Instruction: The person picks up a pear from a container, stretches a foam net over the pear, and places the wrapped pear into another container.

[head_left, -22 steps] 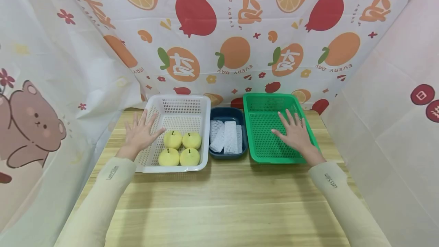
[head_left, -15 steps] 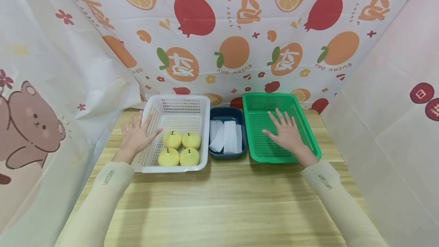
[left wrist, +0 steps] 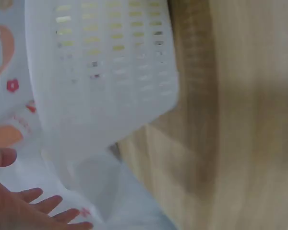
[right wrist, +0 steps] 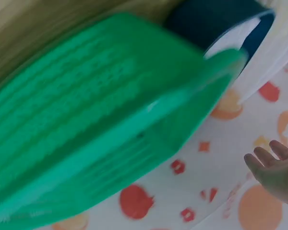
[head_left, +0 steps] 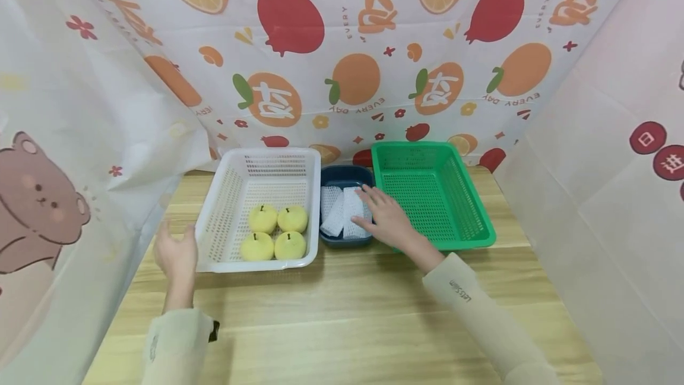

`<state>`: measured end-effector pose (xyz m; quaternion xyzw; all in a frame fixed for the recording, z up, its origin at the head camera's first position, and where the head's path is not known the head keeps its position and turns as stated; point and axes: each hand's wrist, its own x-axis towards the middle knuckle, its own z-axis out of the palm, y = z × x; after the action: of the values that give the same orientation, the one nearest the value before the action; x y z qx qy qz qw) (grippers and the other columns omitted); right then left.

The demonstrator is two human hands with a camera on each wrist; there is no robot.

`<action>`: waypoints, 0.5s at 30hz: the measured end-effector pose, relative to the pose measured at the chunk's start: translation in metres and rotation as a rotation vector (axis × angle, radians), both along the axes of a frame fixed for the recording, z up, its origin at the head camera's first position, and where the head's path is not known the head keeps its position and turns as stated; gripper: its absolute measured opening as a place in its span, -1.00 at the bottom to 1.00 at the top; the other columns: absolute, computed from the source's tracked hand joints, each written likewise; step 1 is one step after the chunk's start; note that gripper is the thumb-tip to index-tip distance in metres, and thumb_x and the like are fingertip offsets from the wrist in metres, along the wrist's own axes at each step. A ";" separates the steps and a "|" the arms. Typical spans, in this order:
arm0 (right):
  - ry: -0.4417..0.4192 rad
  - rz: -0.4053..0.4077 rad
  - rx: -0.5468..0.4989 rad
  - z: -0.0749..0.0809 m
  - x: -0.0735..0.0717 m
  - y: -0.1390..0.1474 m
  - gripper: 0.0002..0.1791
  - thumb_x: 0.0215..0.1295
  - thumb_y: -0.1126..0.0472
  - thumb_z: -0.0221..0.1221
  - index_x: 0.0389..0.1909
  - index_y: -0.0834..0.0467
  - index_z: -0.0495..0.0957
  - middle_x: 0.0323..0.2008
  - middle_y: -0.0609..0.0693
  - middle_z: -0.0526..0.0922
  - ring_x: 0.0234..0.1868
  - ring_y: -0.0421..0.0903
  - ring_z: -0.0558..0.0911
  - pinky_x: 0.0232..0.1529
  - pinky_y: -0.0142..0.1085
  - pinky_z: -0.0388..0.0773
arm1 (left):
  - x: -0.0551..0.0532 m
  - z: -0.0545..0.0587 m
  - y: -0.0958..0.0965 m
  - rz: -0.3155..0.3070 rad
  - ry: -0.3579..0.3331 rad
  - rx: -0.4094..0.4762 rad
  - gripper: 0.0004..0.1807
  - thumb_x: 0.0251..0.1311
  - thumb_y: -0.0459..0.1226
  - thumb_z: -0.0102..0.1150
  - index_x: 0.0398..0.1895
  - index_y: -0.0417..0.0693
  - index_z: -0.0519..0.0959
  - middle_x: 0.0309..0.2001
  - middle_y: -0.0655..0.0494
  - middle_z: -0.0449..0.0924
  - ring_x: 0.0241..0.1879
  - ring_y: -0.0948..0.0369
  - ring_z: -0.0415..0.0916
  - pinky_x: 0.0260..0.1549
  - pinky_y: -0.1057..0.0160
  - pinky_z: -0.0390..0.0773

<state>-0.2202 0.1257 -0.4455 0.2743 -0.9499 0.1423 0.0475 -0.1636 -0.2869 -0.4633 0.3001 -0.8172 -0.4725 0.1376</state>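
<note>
My left hand point(head_left: 177, 253) is just left of the white basket point(head_left: 218, 267), holding nothing; its fingers point(left wrist: 48, 205) look extended in the left wrist view. Several yellow pears point(head_left: 263, 218) with dark stems sit in the front part of that basket. My right hand point(head_left: 390, 220) is over the right side of the small dark blue bin point(head_left: 346, 243), fingers extended. White foam fruit nets point(head_left: 332, 212) lie in the bin, partly hidden by my right fingers. Whether those fingers touch a net cannot be told.
A green basket point(head_left: 487, 236) stands right of the blue bin, under my right forearm. All three containers line the back of the wooden table point(head_left: 320, 325). A fruit-printed curtain point(head_left: 342, 28) hangs behind, with pale sheets at both sides.
My right hand has moved left, from above the green basket to the blue bin. My left hand has drawn back and left, from over the white basket's edge to beside it.
</note>
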 end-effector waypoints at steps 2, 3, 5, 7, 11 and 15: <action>-0.012 0.026 -0.013 -0.001 0.003 -0.015 -0.27 0.33 -0.25 -0.14 0.39 0.07 0.08 0.35 0.08 0.11 0.34 0.06 0.07 0.27 -0.01 0.07 | 0.012 -0.006 -0.003 0.096 0.046 0.190 -0.32 0.31 -0.09 -0.08 0.42 -0.04 -0.03 0.40 0.01 -0.08 0.36 0.05 -0.18 0.30 0.10 -0.15; -0.017 0.039 -0.017 -0.002 0.004 -0.022 -0.29 0.33 -0.25 -0.15 0.38 0.07 0.11 0.34 0.07 0.13 0.33 0.05 0.09 0.27 -0.03 0.08 | 0.017 -0.009 -0.003 0.128 0.064 0.278 -0.32 0.31 -0.07 -0.08 0.42 -0.02 -0.01 0.40 0.03 -0.07 0.35 0.10 -0.15 0.30 0.16 -0.09; -0.027 0.064 -0.031 -0.006 0.006 -0.034 -0.33 0.35 -0.23 -0.14 0.34 0.08 0.18 0.31 0.06 0.21 0.31 0.04 0.14 0.27 -0.05 0.10 | 0.026 -0.016 -0.003 0.172 0.122 0.458 -0.33 0.30 -0.06 -0.06 0.41 -0.04 0.01 0.39 0.06 -0.05 0.34 0.19 -0.09 0.26 0.32 0.00; -0.047 0.081 -0.049 -0.010 0.008 -0.044 -0.36 0.35 -0.21 -0.14 0.32 0.08 0.23 0.28 0.05 0.25 0.30 0.02 0.16 0.27 -0.07 0.11 | 0.030 -0.024 0.000 0.198 0.195 0.624 -0.34 0.29 -0.09 -0.01 0.39 -0.06 0.07 0.37 0.07 0.03 0.29 0.22 0.04 0.19 0.41 0.12; -0.092 0.113 -0.092 -0.024 0.012 -0.061 -0.41 0.36 -0.17 -0.11 0.28 0.09 0.29 0.24 0.06 0.32 0.29 0.00 0.19 0.26 -0.08 0.14 | 0.033 -0.037 0.008 0.203 0.349 0.897 -0.44 0.28 -0.19 0.04 0.31 -0.11 0.20 0.25 0.06 0.21 0.23 0.22 0.17 0.18 0.40 0.16; -0.083 0.153 -0.096 -0.038 0.015 -0.076 -0.47 0.37 -0.10 -0.06 0.22 0.12 0.35 0.20 0.06 0.36 0.26 -0.03 0.24 0.26 -0.18 0.15 | 0.030 -0.048 0.015 0.167 0.449 1.037 -0.59 0.30 -0.30 -0.03 0.21 -0.13 0.29 0.16 0.07 0.34 0.24 0.15 0.19 0.21 0.35 0.13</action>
<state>-0.2052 0.0492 -0.4839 0.3374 -0.9193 0.2023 0.0102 -0.1341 -0.2716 -0.5115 0.2839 -0.4026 -0.8515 0.1794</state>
